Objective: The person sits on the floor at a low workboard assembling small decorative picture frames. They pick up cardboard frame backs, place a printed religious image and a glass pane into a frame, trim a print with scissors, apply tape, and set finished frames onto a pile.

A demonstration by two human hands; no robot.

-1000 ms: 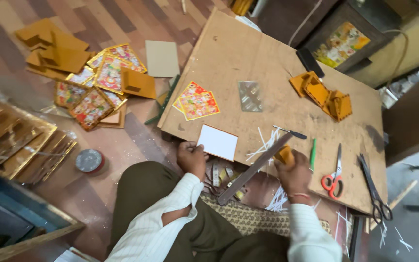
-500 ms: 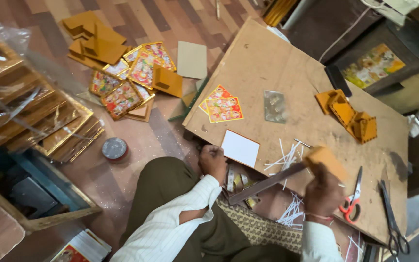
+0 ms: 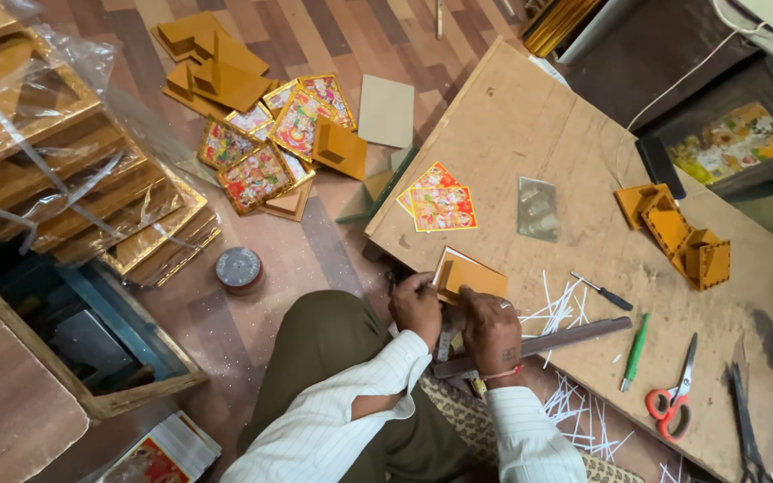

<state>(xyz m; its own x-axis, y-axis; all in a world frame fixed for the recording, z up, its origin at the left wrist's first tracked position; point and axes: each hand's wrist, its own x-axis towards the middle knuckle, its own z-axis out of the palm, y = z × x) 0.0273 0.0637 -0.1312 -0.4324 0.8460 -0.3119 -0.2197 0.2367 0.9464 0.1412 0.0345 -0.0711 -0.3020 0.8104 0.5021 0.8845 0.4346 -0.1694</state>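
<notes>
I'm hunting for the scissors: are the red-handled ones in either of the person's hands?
No, the red-handled scissors lie on the board, apart from both hands, which hold an orange card piece.

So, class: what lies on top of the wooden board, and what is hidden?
On the wooden board lie colourful picture cards, orange backing pieces, a ruler, a green pen and red-handled scissors. Both hands, left hand and right hand, cover whatever lies beneath the orange card.
</notes>
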